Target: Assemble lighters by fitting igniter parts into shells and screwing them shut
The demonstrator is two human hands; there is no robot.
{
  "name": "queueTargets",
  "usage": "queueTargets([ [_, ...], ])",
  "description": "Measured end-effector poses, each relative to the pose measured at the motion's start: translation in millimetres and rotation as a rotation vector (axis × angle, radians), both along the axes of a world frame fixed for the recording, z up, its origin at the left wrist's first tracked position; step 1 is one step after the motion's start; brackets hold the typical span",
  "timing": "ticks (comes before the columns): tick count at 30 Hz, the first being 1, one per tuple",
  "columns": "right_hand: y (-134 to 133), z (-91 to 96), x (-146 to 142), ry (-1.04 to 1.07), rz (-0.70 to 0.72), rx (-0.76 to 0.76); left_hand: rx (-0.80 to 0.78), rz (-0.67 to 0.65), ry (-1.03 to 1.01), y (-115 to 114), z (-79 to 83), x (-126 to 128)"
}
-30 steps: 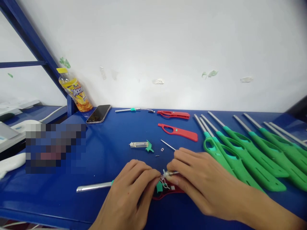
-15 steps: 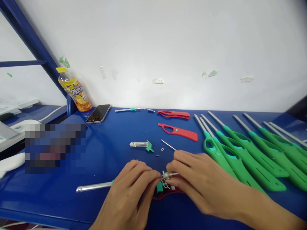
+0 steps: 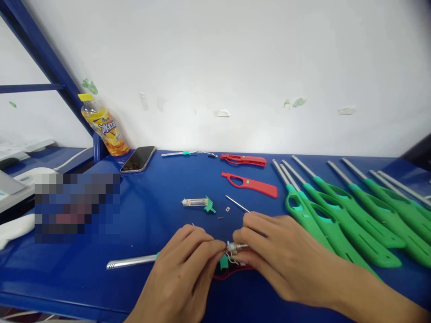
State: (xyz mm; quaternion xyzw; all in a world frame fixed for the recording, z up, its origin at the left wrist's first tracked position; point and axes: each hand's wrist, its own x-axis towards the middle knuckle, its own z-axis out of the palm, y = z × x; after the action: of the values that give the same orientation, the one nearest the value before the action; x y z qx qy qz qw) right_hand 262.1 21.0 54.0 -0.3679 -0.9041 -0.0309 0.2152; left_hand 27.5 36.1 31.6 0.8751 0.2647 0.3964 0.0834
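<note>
the small silvery metal cylinder with thin white wires [image 3: 236, 246] is sitting right between the two hands, just above the red plastic shell half [image 3: 239, 269] that is lying on the blue table [image 3: 161, 224] beneath them. its long axis is running almost level, left to right across the person's front.

the right hand [image 3: 279, 256] is pinching the cylinder's right end between thumb and forefinger, closed firmly on it. the left hand [image 3: 188, 264] is coming in from the opposite side, fingertips drawn together and pressing on the cylinder's left tip, so both grips are facing each other along that one line. whether the left fingers are also catching a wire i cannot tell, as the wires are looping down between the hands towards a small green plastic piece [image 3: 223, 263].

a long silver metal tube [image 3: 129, 261] is sticking out to the left from under the left hand, on nearly the same axis as the cylinder. beyond the grips, away from the person, a clear plastic tank with a green fitting [image 3: 197, 202] is lying apart from both hands. a row of green long-nosed lighters [image 3: 336, 224] is lying out past the right hand.
</note>
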Motion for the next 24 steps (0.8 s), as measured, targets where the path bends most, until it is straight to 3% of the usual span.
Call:
queueTargets([
  [8, 3, 3.3, 3, 0.03, -0.032, -0.021, -0.027, 0.086, -0.027, 1, 1.4, 1],
  [13, 3, -0.4, 3, 0.039, -0.021, 0.012, -0.091, 0.059, -0.017, -1, 0.2, -1],
  [24, 1, -6.9, 3, -0.003, 0.011, 0.078, -0.063, 0.021, -0.024, -1, 1.0, 1],
])
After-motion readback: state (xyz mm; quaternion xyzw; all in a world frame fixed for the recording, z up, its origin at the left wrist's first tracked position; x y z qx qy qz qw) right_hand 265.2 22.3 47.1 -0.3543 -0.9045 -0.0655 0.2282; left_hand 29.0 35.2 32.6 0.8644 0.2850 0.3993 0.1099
